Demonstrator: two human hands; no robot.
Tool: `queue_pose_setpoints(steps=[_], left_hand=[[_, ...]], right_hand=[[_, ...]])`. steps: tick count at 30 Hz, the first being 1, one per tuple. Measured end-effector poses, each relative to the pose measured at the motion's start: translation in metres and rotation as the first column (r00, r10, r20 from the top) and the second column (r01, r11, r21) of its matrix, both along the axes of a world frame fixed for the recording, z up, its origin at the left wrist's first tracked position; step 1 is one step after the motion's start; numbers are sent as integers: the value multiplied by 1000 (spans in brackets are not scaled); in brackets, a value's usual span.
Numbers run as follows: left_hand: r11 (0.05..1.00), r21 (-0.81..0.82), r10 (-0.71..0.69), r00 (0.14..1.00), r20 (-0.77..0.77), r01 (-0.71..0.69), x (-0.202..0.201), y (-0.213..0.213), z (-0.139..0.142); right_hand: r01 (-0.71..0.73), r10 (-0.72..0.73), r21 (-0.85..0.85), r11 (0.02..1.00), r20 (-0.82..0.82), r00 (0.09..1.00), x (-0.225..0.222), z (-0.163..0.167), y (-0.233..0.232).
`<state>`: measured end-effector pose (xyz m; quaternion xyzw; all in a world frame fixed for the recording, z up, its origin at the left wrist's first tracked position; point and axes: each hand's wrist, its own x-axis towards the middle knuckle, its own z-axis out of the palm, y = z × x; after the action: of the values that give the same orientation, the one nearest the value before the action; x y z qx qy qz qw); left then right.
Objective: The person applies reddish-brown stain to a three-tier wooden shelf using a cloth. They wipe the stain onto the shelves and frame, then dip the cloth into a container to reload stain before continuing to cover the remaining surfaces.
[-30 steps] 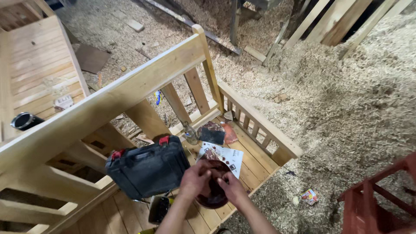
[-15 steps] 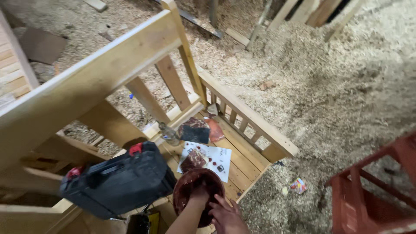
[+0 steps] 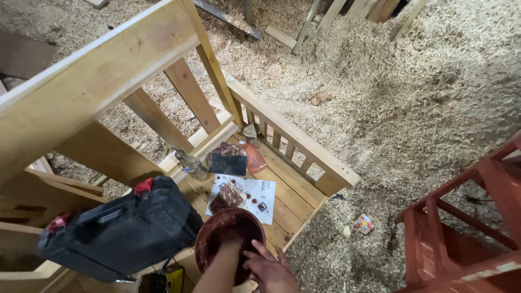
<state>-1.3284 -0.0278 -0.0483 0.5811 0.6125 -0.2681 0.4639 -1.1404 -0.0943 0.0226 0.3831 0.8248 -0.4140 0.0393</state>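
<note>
While the left hand (image 3: 230, 247) is reaching down inside the dark red bowl (image 3: 229, 239) on the wooden frame (image 3: 282, 190), its fingers are hidden, so I cannot tell their grip. The right hand (image 3: 271, 268) is resting with spread fingers on the bowl's near rim, steadying it; judging from this, something is being taken from the bowl, and the next move is calling for a careful lift.

Left hand (image 3: 230, 245) reaching down; right hand (image 3: 269, 267) fingers spread

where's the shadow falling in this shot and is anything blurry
Head view: a broad soft shadow darkens the sawdust at upper right; the wooden frame and the paper sheet are evenly lit, no glare. The black case and the bowl look slightly soft near the bottom edge; the left hand in the bowl is dim, the right hand touches its rim.
</note>
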Motion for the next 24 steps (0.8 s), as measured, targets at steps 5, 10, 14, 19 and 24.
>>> queue_pose_setpoints(steps=[5,10,14,19,24], left_hand=[[997,-8,-82,996,23,82,-7,-9,-5],[933,93,-357,927,116,348,-13,-20,11],[773,310,-611,781,128,554,-33,-25,41],[898,439,-99,966,240,-17,-55,-47,76],[730,576,168,914,371,-368,-61,-59,88]], right_hand=[[46,-47,51,998,31,998,-6,4,-6],[109,-91,209,972,-93,991,-5,12,-13],[121,-104,211,970,-91,990,-6,19,-14],[176,-138,277,945,-149,979,-11,19,-19],[174,-160,261,950,-73,984,-12,19,-24]])
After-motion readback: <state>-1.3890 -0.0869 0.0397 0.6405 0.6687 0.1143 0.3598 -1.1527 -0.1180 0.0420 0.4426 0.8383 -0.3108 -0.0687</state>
